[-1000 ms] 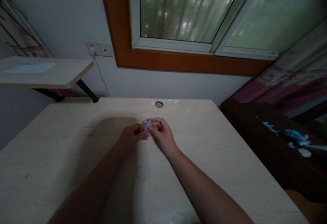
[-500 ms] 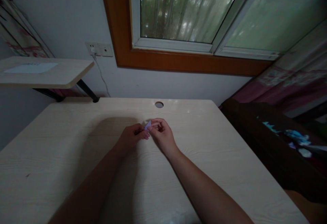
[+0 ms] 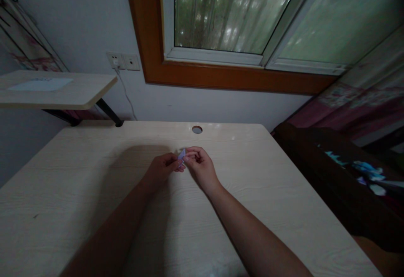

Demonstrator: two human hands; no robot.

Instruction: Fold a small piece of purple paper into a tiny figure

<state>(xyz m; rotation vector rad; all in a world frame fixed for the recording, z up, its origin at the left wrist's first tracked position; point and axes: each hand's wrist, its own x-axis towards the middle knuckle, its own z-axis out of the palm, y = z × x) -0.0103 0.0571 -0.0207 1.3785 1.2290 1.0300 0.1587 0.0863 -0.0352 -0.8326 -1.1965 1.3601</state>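
A small piece of folded purple paper (image 3: 182, 155) is held between my two hands, just above the pale wooden desk (image 3: 259, 163). My left hand (image 3: 162, 167) pinches its left side with thumb and fingers. From the other side, my right hand (image 3: 202, 165) grips its right edge between thumb and bent fingers. A pointed tip of the paper sticks up between the fingertips. Fingers cover much of the paper, so its full shape cannot be made out.
Beyond the hands is a round cable hole (image 3: 197, 129) in the desk. A raised shelf (image 3: 94, 87) with a white sheet (image 3: 41, 84) stands at the left. On the right, a dark wooden surface (image 3: 315, 163) holds blue and white items (image 3: 368, 169).
The paper has turned slightly between my fingers, and its tip now points more upward. My left fingers have shifted a little; my right hand stays almost still.
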